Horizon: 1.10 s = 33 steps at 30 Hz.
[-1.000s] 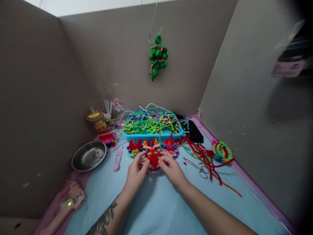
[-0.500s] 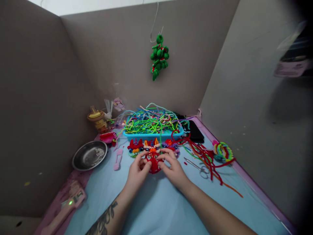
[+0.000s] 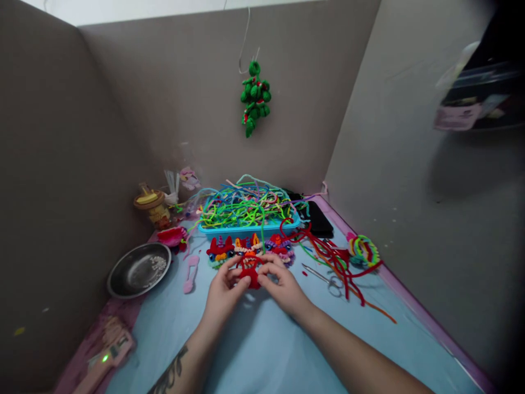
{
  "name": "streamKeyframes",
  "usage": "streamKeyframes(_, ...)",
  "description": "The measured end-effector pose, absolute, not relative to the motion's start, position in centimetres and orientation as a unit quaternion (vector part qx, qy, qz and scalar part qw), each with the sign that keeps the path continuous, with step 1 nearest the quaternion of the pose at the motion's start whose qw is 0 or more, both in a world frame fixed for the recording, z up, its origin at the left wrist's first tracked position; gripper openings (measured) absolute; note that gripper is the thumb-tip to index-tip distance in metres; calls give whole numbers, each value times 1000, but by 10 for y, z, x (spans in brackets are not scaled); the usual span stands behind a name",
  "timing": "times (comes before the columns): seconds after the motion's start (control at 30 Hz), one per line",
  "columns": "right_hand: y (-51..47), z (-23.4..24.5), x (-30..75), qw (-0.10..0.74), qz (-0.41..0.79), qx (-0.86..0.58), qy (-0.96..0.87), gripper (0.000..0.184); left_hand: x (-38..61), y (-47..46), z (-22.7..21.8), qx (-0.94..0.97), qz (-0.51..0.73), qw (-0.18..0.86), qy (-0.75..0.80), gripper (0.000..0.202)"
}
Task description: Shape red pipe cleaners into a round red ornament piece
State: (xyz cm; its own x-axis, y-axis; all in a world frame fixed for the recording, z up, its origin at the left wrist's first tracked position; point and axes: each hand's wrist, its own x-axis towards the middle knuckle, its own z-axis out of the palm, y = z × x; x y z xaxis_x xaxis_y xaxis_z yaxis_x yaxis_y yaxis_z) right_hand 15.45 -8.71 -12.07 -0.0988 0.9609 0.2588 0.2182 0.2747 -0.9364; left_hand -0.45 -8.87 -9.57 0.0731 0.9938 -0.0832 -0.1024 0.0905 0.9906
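Note:
Both my hands meet over the light blue mat [image 3: 262, 345] and pinch a small red pipe-cleaner piece [image 3: 249, 269] between their fingertips. My left hand [image 3: 223, 293] grips its left side with curled fingers. My right hand [image 3: 283, 284] grips its right side, thumb and fingers closed on it. Just behind the piece stand three small pipe-cleaner figures [image 3: 250, 246] in red, orange and purple. A blue tray [image 3: 246, 230] heaped with many-coloured pipe cleaners lies behind those.
A metal bowl [image 3: 138, 264] holding small white bits sits at left, with a pink glue gun [image 3: 104, 358] nearer me. Scissors [image 3: 324, 278], loose red pipe cleaners [image 3: 340, 260] and coloured rings [image 3: 363, 249] lie at right. A green figure [image 3: 254, 98] hangs on the back wall. Brown partitions enclose the desk.
My hands have stayed together on the red piece, fingers shifting slightly round it. The whole view has slid a little to the left as my head turned.

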Motion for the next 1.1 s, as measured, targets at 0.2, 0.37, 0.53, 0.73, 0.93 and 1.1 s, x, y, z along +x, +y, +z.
streamKeyframes(0.2,-88,-119,157,518,349,-447,-641,8,-5,-90,-94,461,506,553,474,54)
streamKeyframes(0.37,-82,-116,165,606,304,-456,-577,10,-7,-90,-99,460,518,537,482,52)
streamKeyframes(0.53,-59,-107,201,664,283,-511,-467,17,-10,-90,-98,449,520,539,487,53)
streamKeyframes(0.73,-29,-96,281,613,192,-645,-414,29,-11,-91,-96,445,505,562,480,56)
streamKeyframes(0.93,-5,-96,302,454,214,-685,-528,3,-10,-92,-94,443,503,575,470,56)
streamKeyframes(1.1,12,-109,292,406,203,-711,-537,8,-10,-93,-92,451,499,573,468,54)
